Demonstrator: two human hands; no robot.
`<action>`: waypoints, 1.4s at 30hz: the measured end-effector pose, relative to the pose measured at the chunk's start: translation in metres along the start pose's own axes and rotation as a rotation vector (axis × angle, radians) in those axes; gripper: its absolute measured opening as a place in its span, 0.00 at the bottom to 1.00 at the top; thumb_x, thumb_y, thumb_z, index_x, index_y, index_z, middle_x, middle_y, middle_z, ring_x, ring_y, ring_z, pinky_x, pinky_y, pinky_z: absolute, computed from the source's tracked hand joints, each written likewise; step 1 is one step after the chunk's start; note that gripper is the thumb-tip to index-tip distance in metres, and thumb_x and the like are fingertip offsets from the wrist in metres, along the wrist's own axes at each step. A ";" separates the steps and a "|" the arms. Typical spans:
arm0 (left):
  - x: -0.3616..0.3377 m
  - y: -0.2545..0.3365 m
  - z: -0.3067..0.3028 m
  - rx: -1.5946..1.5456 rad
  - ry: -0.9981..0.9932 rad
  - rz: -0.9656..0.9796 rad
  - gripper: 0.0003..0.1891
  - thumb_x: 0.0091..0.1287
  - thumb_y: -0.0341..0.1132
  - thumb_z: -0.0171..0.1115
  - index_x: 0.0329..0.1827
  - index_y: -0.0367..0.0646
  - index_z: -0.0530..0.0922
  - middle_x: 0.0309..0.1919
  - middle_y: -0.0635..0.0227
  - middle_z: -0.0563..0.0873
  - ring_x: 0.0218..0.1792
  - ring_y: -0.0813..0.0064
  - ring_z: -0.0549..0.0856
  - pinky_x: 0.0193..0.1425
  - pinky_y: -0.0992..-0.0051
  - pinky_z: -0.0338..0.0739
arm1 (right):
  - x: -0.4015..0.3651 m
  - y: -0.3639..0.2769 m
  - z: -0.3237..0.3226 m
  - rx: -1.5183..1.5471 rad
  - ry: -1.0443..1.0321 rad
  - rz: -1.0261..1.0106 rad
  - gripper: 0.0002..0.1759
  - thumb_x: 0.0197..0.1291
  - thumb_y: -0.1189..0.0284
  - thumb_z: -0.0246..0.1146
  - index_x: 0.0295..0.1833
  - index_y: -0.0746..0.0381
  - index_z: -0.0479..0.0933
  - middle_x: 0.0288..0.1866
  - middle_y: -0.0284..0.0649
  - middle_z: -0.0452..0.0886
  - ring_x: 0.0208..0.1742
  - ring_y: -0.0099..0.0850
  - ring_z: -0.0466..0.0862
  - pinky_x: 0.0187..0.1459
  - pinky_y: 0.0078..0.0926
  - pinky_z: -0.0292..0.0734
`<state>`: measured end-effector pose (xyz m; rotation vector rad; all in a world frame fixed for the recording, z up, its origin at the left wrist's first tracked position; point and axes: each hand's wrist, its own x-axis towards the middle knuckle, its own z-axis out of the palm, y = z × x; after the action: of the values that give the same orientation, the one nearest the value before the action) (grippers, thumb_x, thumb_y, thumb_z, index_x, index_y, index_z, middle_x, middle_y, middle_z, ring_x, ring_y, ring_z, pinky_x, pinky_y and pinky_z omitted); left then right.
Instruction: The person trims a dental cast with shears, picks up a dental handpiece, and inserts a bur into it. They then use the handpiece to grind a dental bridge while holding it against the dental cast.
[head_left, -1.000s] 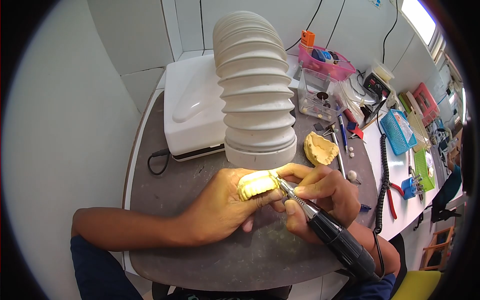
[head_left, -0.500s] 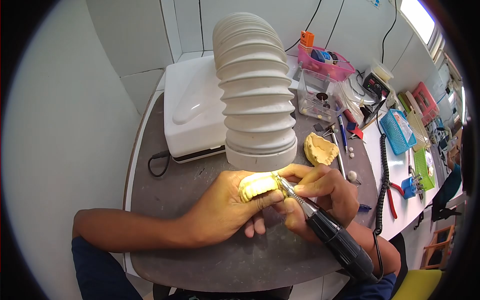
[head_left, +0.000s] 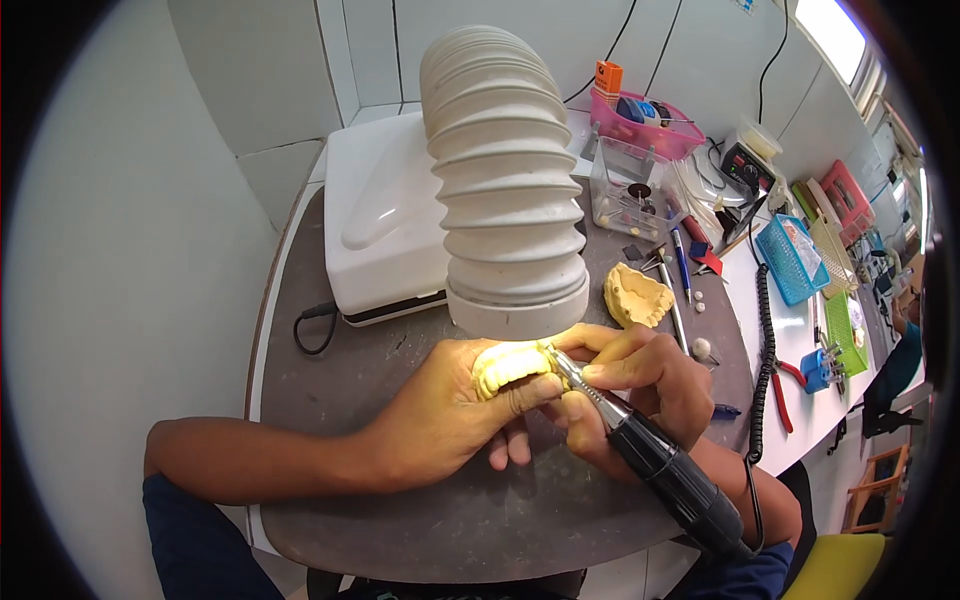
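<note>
A brightly lit yellow dental model (head_left: 508,367) with a row of teeth is gripped in my left hand (head_left: 452,405), thumb along its near side. My right hand (head_left: 640,385) is closed around a black and silver dental handpiece (head_left: 668,478), held like a pen. The handpiece's metal tip meets or nearly touches the right end of the model; the exact contact is too small to tell. Just above both hands hangs the mouth of a white ribbed suction hose (head_left: 510,190). A second yellow dental model (head_left: 637,297) lies on the grey bench top (head_left: 420,535), beyond my right hand.
The hose's white housing (head_left: 385,215) stands at the back left. Rightward are a clear plastic box (head_left: 628,205), a pink basket (head_left: 665,135), a blue basket (head_left: 790,262), red-handled pliers (head_left: 783,400) and a blue bur holder (head_left: 822,370). A coiled black cord (head_left: 765,350) runs down the right side.
The model has tilted a little in my left hand, and my left thumb now lies further up along its near side. The handpiece has shifted slightly with it.
</note>
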<state>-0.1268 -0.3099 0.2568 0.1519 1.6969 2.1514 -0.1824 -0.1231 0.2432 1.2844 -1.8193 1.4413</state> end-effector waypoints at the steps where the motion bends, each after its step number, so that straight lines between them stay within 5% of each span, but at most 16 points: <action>1: 0.000 -0.001 0.000 0.000 0.007 -0.002 0.15 0.77 0.39 0.58 0.52 0.34 0.80 0.37 0.68 0.86 0.24 0.85 0.82 0.23 0.86 0.76 | 0.000 0.001 0.000 -0.003 0.001 0.001 0.15 0.43 0.81 0.75 0.34 0.66 0.75 0.25 0.44 0.81 0.28 0.37 0.88 0.35 0.30 0.86; 17: -0.001 0.007 -0.003 0.200 0.003 -0.110 0.15 0.76 0.39 0.59 0.56 0.35 0.76 0.34 0.69 0.83 0.23 0.85 0.81 0.21 0.84 0.74 | 0.000 0.002 -0.001 0.042 -0.001 -0.026 0.14 0.42 0.81 0.74 0.33 0.68 0.75 0.24 0.44 0.80 0.27 0.36 0.87 0.37 0.32 0.88; 22: -0.001 0.002 0.004 0.122 0.057 0.064 0.16 0.73 0.39 0.63 0.54 0.36 0.81 0.33 0.72 0.86 0.22 0.90 0.76 0.22 0.86 0.71 | 0.001 -0.001 -0.005 0.063 -0.014 0.022 0.14 0.42 0.82 0.74 0.33 0.68 0.75 0.24 0.44 0.80 0.27 0.36 0.86 0.38 0.32 0.88; 31: -0.001 0.002 0.005 0.189 0.067 0.035 0.20 0.73 0.38 0.63 0.63 0.35 0.76 0.39 0.72 0.84 0.23 0.90 0.75 0.21 0.86 0.69 | 0.001 -0.001 -0.007 0.061 -0.035 0.021 0.14 0.42 0.82 0.74 0.33 0.68 0.75 0.25 0.44 0.81 0.28 0.37 0.87 0.38 0.32 0.88; 42: -0.001 0.001 0.006 0.216 0.100 0.050 0.19 0.72 0.40 0.65 0.59 0.37 0.79 0.33 0.74 0.86 0.21 0.89 0.75 0.21 0.84 0.69 | 0.001 -0.001 -0.008 0.069 -0.046 -0.014 0.15 0.42 0.82 0.74 0.34 0.68 0.75 0.25 0.45 0.81 0.29 0.38 0.88 0.40 0.34 0.88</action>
<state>-0.1241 -0.3047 0.2597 0.1504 2.0016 2.0358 -0.1832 -0.1163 0.2466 1.3719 -1.8004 1.4899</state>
